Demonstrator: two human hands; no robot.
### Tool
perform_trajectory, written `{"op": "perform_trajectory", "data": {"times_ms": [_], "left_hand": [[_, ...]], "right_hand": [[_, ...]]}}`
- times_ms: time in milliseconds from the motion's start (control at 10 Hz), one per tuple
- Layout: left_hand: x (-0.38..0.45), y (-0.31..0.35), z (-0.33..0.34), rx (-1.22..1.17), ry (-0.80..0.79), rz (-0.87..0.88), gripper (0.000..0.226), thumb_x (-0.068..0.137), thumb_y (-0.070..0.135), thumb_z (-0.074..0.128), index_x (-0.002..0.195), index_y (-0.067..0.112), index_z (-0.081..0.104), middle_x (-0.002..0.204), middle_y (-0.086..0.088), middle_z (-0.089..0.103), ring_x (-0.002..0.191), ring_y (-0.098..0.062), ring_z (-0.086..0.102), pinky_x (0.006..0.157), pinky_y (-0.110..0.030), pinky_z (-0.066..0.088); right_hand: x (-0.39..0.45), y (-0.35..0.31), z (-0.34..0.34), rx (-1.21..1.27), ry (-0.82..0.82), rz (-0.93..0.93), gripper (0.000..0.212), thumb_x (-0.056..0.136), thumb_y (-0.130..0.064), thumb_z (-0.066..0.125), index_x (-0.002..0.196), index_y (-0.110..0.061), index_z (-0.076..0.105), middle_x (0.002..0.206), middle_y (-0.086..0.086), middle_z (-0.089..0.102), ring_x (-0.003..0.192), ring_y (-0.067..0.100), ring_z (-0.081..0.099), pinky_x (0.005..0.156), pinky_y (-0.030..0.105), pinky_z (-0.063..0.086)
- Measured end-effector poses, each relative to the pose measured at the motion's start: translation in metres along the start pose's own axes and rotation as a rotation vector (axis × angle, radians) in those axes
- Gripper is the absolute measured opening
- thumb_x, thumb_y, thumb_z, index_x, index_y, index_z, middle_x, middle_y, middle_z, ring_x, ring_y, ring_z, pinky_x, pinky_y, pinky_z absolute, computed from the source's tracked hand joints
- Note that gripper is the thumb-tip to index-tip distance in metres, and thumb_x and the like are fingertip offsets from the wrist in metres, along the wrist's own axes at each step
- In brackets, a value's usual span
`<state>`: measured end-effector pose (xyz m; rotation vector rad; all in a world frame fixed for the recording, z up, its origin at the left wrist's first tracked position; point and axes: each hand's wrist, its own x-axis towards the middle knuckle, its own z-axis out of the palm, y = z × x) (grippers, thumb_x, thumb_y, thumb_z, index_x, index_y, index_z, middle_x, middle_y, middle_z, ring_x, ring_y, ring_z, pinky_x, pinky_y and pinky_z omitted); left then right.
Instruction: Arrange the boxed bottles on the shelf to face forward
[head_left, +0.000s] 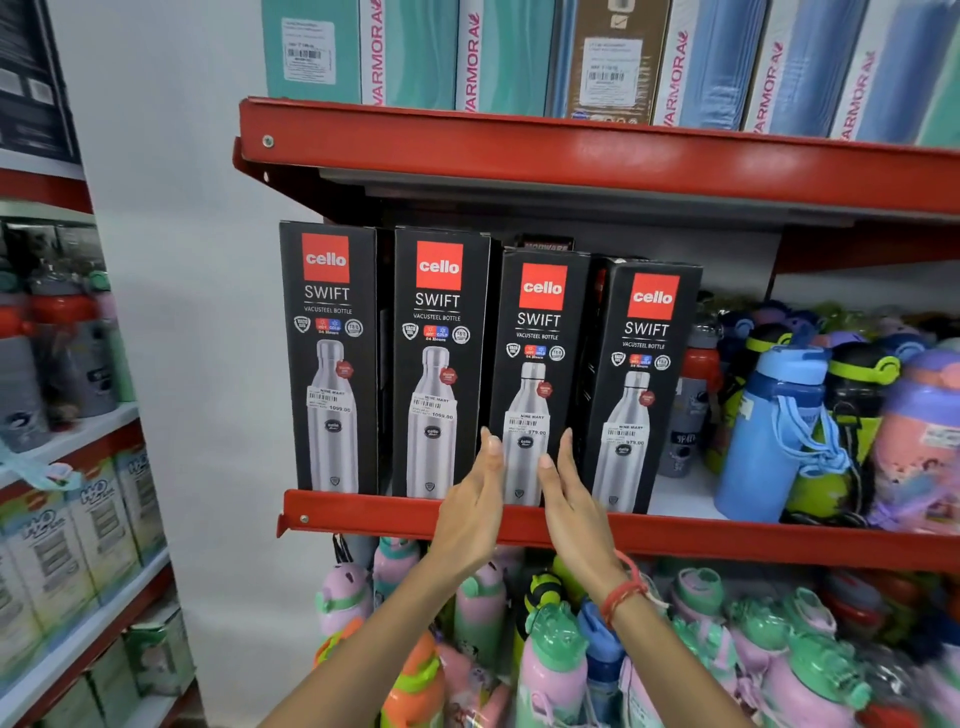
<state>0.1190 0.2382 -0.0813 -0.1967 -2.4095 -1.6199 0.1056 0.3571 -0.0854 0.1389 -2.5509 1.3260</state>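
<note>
Boxed bottles, four black cartons, stand in a row along the front lip of the red shelf (363, 512) at the middle of the frame, all showing their printed fronts. The first box (330, 358) and second box (440, 364) sit taller and square, while the third box (537, 374) and fourth box (641, 387) lean slightly and stand just beside each other. The person's left hand (470, 501) and right hand (569, 499) are raised with flat, released palms facing each other on either side of the third box's lower part, fingertips at or very near its edges; neither hand is closed on anything, and actual contact cannot be confirmed. Judging from this, the row is close to done, with only squaring left. The risk is that pressing low on a tall, narrow carton could tip it backward or nudge the fourth box sideways into the loose blue bottle (776, 431) at centre right, and a careless pull could drag it over the lip onto the bottles (550, 670) below.
</note>
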Motion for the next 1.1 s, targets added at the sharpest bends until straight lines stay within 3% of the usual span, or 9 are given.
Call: {"op": "perform_trajectory", "data": {"times_ms": [100, 200, 300, 500, 700, 800, 900, 1000, 1100], "left_hand": [[-0.004, 0.003, 0.001, 0.078, -0.010, 0.001, 0.068, 0.092, 0.062, 0.009, 0.152, 0.030, 0.013, 0.094, 0.017, 0.059, 0.090, 0.007, 0.054, 0.077, 0.000, 0.031], [-0.007, 0.000, 0.014, 0.130, 0.190, 0.091, 0.064, 0.096, 0.058, 0.019, 0.147, 0.022, 0.033, 0.143, 0.003, 0.046, 0.133, -0.015, 0.041, 0.109, -0.027, 0.029], [-0.010, 0.011, 0.033, 0.071, 0.284, 0.270, 0.043, 0.100, 0.042, 0.029, 0.134, 0.023, 0.048, 0.131, 0.006, 0.049, 0.118, -0.002, 0.047, 0.107, -0.029, 0.036], [-0.001, 0.031, 0.075, -0.035, -0.198, 0.078, 0.077, 0.090, 0.068, 0.014, 0.153, 0.026, 0.002, 0.161, 0.007, 0.009, 0.147, -0.009, 0.010, 0.119, -0.030, 0.007], [0.002, 0.029, 0.085, -0.049, -0.191, -0.012, 0.078, 0.087, 0.071, 0.009, 0.152, 0.028, 0.013, 0.150, 0.000, 0.042, 0.142, -0.015, 0.028, 0.115, -0.032, 0.017], [0.002, 0.029, 0.084, -0.024, -0.205, -0.003, 0.077, 0.088, 0.070, 0.008, 0.152, 0.026, 0.014, 0.138, 0.000, 0.054, 0.134, -0.009, 0.036, 0.105, -0.024, 0.020], [-0.001, 0.035, 0.076, -0.006, -0.233, 0.047, 0.077, 0.088, 0.070, 0.009, 0.152, 0.027, 0.014, 0.158, 0.001, 0.027, 0.144, -0.011, 0.024, 0.115, -0.028, 0.014], [-0.004, 0.052, 0.057, 0.045, -0.151, 0.199, 0.076, 0.090, 0.065, 0.016, 0.151, 0.021, 0.019, 0.139, 0.000, 0.054, 0.129, 0.009, 0.040, 0.107, -0.010, 0.026], [0.011, 0.094, 0.011, 0.069, 0.158, 0.443, 0.063, 0.097, 0.054, 0.025, 0.150, 0.020, 0.024, 0.151, -0.008, 0.039, 0.139, -0.016, 0.038, 0.115, -0.035, 0.032]], "right_hand": [[-0.001, -0.001, -0.005, 0.009, -0.004, 0.001, 0.058, 0.095, -0.055, 0.023, 0.149, -0.040, 0.006, 0.128, 0.004, 0.062, 0.098, 0.022, 0.063, 0.069, 0.029, 0.040], [-0.002, -0.001, -0.020, 0.055, 0.115, -0.067, 0.051, 0.097, -0.045, 0.035, 0.145, -0.029, 0.033, 0.095, -0.010, 0.065, 0.077, 0.004, 0.058, 0.064, 0.013, 0.041], [0.004, 0.012, -0.038, 0.124, 0.467, -0.089, 0.037, 0.097, -0.032, 0.044, 0.130, -0.019, 0.055, 0.121, 0.001, 0.062, 0.109, 0.017, 0.058, 0.091, 0.026, 0.045], [0.017, 0.042, -0.067, 0.271, 0.245, -0.020, 0.059, 0.097, -0.042, 0.036, 0.150, -0.034, 0.009, 0.155, -0.009, 0.017, 0.143, 0.014, 0.017, 0.115, 0.039, 0.017], [0.017, 0.053, -0.077, 0.225, 0.066, -0.035, 0.059, 0.097, -0.047, 0.027, 0.145, -0.047, -0.008, 0.136, -0.027, 0.014, 0.141, 0.018, 0.025, 0.110, 0.037, 0.024], [0.019, 0.055, -0.080, 0.207, 0.050, -0.032, 0.061, 0.097, -0.049, 0.027, 0.145, -0.047, -0.010, 0.150, -0.020, 0.013, 0.142, 0.021, 0.024, 0.111, 0.038, 0.024], [0.017, 0.046, -0.084, 0.191, 0.047, -0.021, 0.063, 0.096, -0.050, 0.029, 0.147, -0.042, -0.008, 0.157, -0.010, 0.014, 0.143, 0.021, 0.024, 0.112, 0.038, 0.023], [0.018, 0.024, -0.092, 0.134, 0.188, -0.076, 0.062, 0.096, -0.048, 0.032, 0.149, -0.037, 0.002, 0.157, -0.003, 0.024, 0.141, 0.021, 0.028, 0.110, 0.037, 0.026], [0.021, -0.038, -0.110, 0.094, 0.376, -0.327, 0.061, 0.097, -0.046, 0.032, 0.151, -0.033, 0.007, 0.157, -0.007, 0.020, 0.143, 0.010, 0.020, 0.112, 0.028, 0.019]]}}
